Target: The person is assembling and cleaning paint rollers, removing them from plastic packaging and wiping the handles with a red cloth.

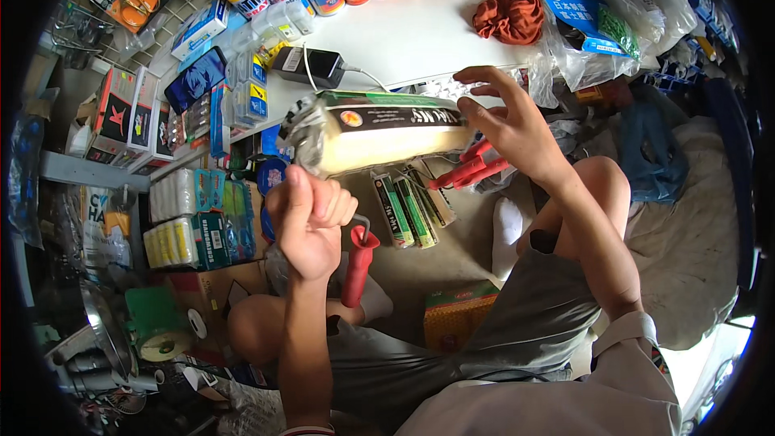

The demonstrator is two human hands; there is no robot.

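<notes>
Fingers of left hand (311, 226) clamped round paint roller (379, 133) frame above red handle (358, 266); right hand (508, 121) fingers spread, touching right end of plastic sleeve. Roller mid-scene, wrapper not yet off; more wrapped rollers (412, 206) on floor beyond.

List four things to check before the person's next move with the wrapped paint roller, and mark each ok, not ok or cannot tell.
1. Left hand has a closed grip on the paint roller, near its crinkled left end: ok.
2. Right hand is steadying the roller's right end, fingers spread against it: ok.
3. The plastic wrapper is whole around the roller: cannot tell; it is bunched at the left end and the far side is hidden.
4. The red handle hangs free below the left hand, touching nothing that shows: ok.
5. Space under the roller: not ok; boxed rollers and other red handles lie on the floor there.
</notes>
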